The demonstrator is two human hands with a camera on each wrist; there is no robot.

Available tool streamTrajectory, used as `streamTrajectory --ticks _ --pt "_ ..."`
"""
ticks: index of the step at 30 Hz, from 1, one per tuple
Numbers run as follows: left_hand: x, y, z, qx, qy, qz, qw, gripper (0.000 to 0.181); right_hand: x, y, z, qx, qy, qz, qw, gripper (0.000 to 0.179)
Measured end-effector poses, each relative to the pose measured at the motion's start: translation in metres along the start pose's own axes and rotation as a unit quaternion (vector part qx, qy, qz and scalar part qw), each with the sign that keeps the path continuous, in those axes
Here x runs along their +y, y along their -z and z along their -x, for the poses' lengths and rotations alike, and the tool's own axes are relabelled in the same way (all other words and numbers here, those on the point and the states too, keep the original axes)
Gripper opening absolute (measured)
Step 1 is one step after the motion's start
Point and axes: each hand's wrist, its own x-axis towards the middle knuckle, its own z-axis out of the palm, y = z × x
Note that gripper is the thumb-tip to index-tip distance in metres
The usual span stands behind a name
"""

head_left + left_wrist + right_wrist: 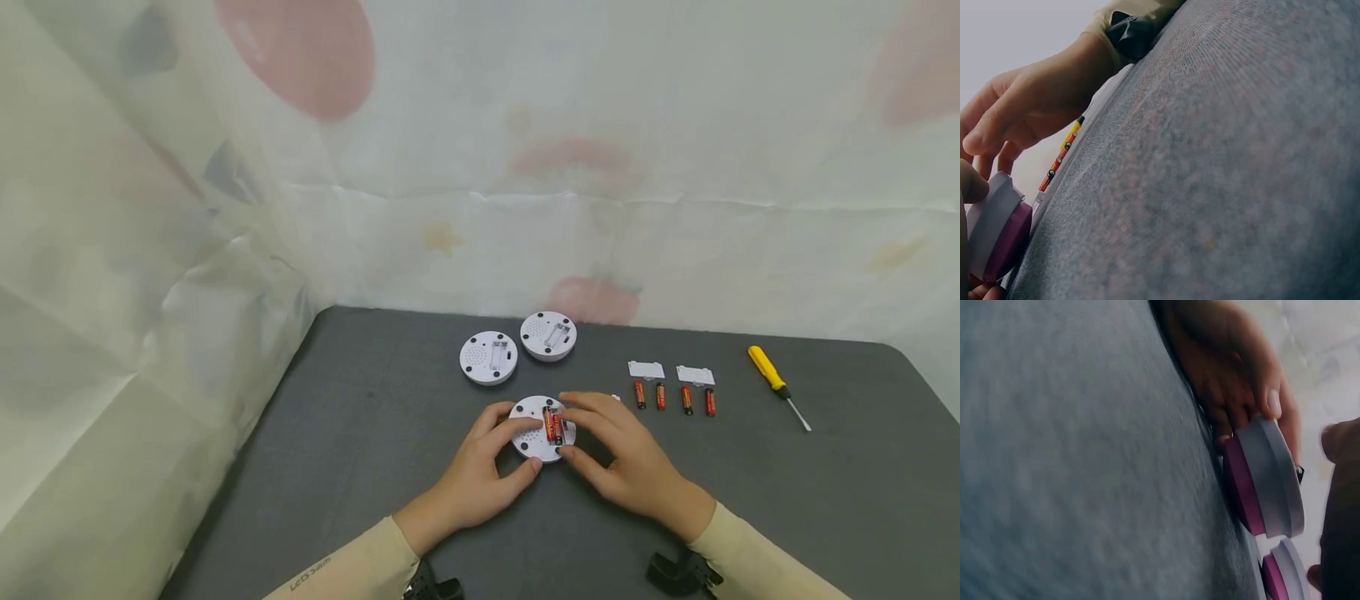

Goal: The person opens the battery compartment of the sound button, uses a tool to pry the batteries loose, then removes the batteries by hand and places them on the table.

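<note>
My left hand grips a round white device by its left side, thumb at the near edge and fingers around the far rim. Two red AAA batteries lie at its battery compartment, between several black feet. From the side, the right wrist view shows the device's purple lower part facing the table. My right hand hovers at the device's right side, fingers loosely bent over the batteries and thumb by the near right edge. In the left wrist view, those right fingers stand just above the white rim.
Behind, two similar round devices show bare battery compartments. To the right are two white covers above several red batteries. A yellow-handled screwdriver lies farther right on the dark table; a patterned curtain hangs behind.
</note>
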Motion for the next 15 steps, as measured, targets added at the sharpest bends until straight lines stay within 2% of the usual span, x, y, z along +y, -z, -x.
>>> streamTrajectory --ticks 5,8,15 --pt "0.0 -0.0002 -0.0005 -0.001 -0.009 0.002 1.0 0.047 -0.0019 -0.0029 0.0002 -0.026 0.017 -0.003 0.9995 0.04" --pt "-0.0001 -0.0003 -0.0003 -0.001 -0.011 0.002 0.9999 0.047 -0.0015 -0.0034 0.0001 -0.027 0.026 -0.003 0.9993 0.035" --pt "0.0014 0.0 -0.0013 -0.001 -0.015 -0.001 0.9999 0.046 -0.0003 -0.0033 -0.0003 -0.024 0.026 0.015 0.9993 0.037"
